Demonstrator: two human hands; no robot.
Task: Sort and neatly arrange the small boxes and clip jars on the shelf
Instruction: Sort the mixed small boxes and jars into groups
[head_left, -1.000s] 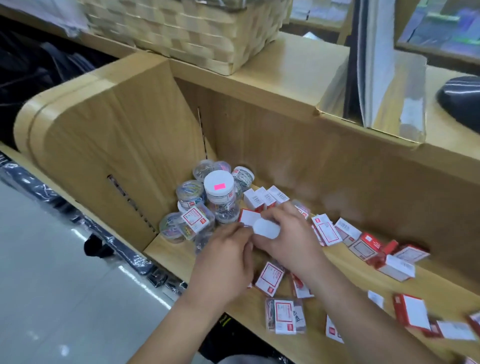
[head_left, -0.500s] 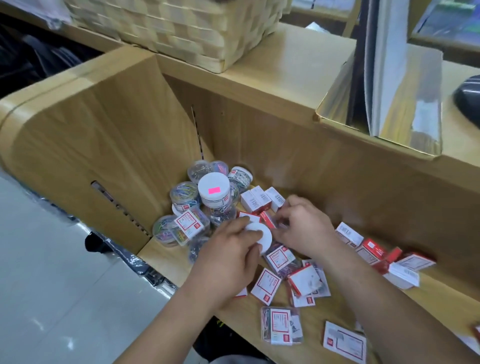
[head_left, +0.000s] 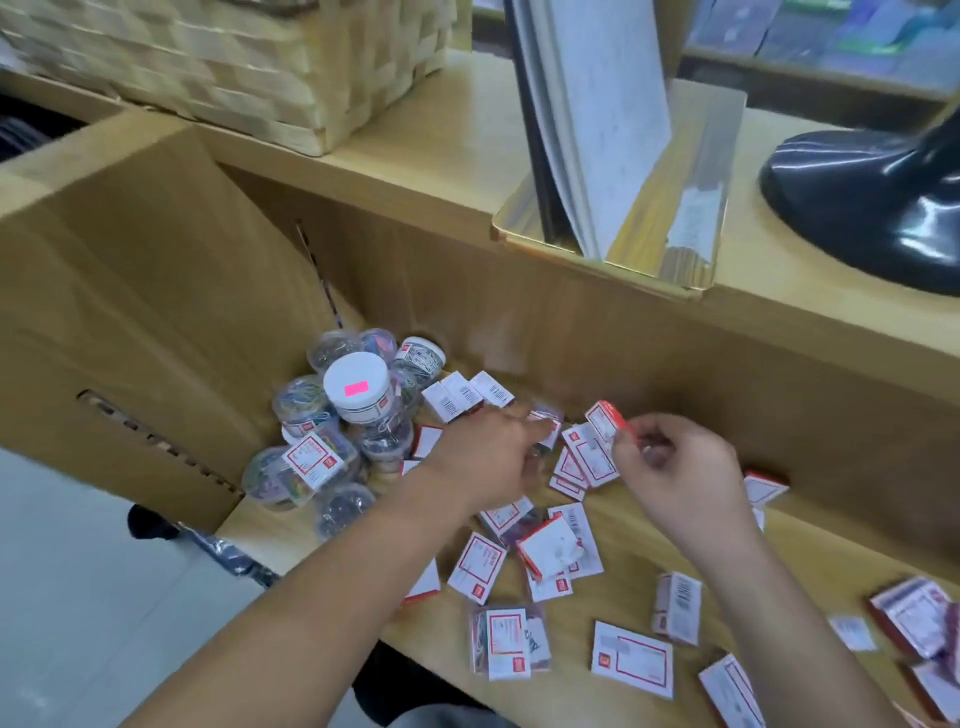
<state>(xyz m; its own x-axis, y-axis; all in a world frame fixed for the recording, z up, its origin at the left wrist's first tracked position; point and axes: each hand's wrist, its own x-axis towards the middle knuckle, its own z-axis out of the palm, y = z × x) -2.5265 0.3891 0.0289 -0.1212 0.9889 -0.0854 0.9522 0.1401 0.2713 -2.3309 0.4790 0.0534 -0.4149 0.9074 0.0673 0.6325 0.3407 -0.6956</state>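
Pinching a small red-and-white box (head_left: 604, 420) in my right hand (head_left: 675, 470), I lay my left hand (head_left: 480, 457) flat, seemingly touching scattered boxes (head_left: 584, 460); clip jars (head_left: 356, 389) cluster left of it.

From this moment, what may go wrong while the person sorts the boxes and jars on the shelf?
1. The white-lidded jar sits atop a loose heap of clip jars, close to the left hand; a nudge may topple it.
2. Loose boxes lie near the front edge of the shelf, beside the left forearm, which may sweep them to the floor.
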